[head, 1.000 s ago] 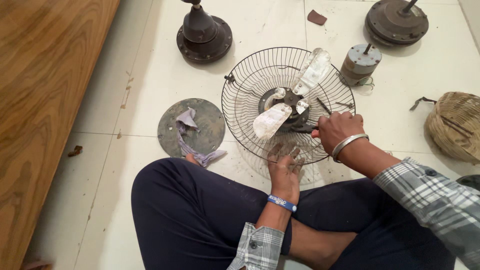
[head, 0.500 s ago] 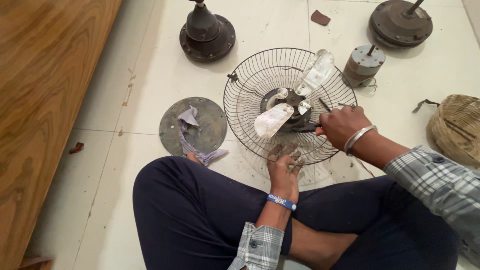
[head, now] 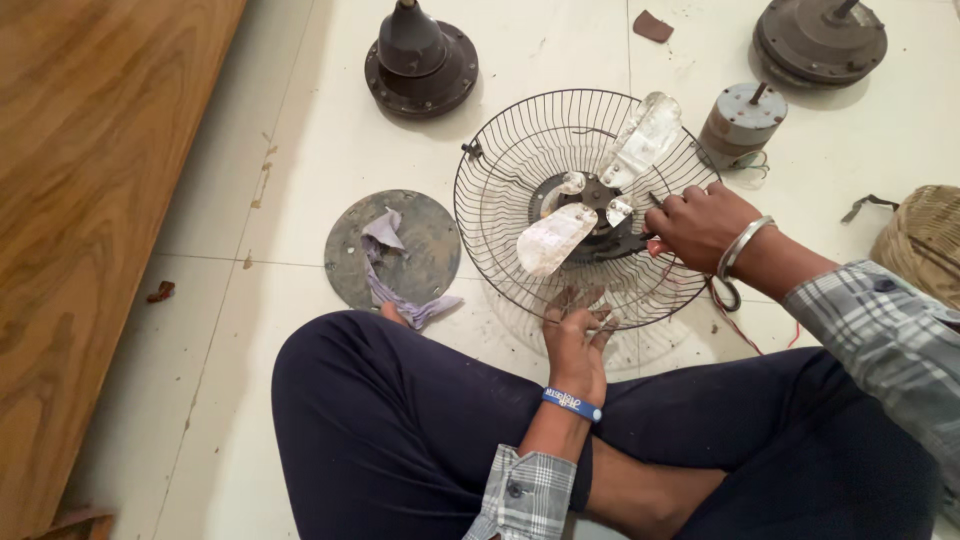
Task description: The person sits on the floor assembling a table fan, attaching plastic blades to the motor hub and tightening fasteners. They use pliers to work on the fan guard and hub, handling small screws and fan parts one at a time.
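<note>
Two hands are at a wire fan guard [head: 520,170] that sits tilted on the pale tiled floor [head: 250,400], just beyond the crossed legs [head: 400,430] of the person sitting there in dark trousers. Far left, a broad wooden surface [head: 90,200] runs along the edge of the scene. The guard is the biggest piece of the job, a round grey cage with a dark hub [head: 600,215] at its middle and translucent blades [head: 645,140] fixed to it, one reaching far and right, one hanging near and left. At the far right lies a round motor housing [head: 820,40], and far and left of the guard stands another dark domed housing [head: 420,60]. Left of the guard a flat metal disc [head: 425,245] lies on the floor with a grey rag [head: 385,265] draped across it and trailing off its near edge. A woven basket [head: 925,240] shows at the right edge. A small cylindrical motor [head: 740,120] stands just beyond the guard's right rim. The right hand [head: 700,225], with a metal bangle on its wrist, is closed in a loose fist at the hub's right side; whatever it grips is hidden. The left hand [head: 578,335], with a blue wristband, has its fingers spread and pressed against the guard's near rim. Far off lies a small brown scrap [head: 652,26].
</note>
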`<state>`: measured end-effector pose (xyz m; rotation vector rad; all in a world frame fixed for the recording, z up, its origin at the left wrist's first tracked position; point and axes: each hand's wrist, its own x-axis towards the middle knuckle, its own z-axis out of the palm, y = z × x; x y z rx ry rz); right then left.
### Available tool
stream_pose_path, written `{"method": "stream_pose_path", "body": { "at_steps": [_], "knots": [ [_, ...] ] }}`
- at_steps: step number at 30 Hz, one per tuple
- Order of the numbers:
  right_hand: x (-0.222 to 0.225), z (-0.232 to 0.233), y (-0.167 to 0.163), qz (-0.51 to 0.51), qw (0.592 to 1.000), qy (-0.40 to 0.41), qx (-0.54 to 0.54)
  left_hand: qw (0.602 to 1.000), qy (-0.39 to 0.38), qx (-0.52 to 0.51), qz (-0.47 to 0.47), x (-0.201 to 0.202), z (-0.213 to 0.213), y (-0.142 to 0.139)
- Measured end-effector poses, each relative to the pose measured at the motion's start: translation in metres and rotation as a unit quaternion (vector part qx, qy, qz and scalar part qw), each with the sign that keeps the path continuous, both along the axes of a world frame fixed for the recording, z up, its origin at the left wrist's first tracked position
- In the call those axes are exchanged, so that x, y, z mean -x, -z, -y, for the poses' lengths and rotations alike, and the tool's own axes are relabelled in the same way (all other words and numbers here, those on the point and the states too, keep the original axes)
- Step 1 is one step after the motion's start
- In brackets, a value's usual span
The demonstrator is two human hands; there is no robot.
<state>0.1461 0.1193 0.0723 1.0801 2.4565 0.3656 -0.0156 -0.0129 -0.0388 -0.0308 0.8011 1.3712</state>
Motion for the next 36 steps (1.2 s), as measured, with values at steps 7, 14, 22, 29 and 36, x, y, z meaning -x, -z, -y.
{"method": "stream_pose_path", "body": {
  "at_steps": [7, 14, 22, 29, 36],
  "knots": [
    [0.0, -0.014, 0.0, 0.007, 0.998, -0.059, -0.025, 1.0, -0.001, 0.015, -0.01, 0.001, 0.0, -0.003],
    [0.003, 0.024, 0.011, 0.031, 0.99, 0.036, -0.133, 1.0, -0.009, 0.0, 0.0, -0.003, 0.001, -0.004],
    [0.026, 0.057, 0.022, -0.037, 0.966, 0.242, -0.084, 1.0, -0.003, -0.003, 0.005, -0.003, 0.0, -0.001],
    [0.047, 0.067, 0.019, -0.021, 0.949, 0.304, -0.077, 1.0, -0.009, -0.017, 0.008, -0.005, -0.001, 0.003],
    [0.073, 0.079, 0.012, 0.066, 0.967, 0.247, -0.009, 1.0, -0.019, 0.0, 0.024, -0.007, 0.0, 0.006]
  ]
}}
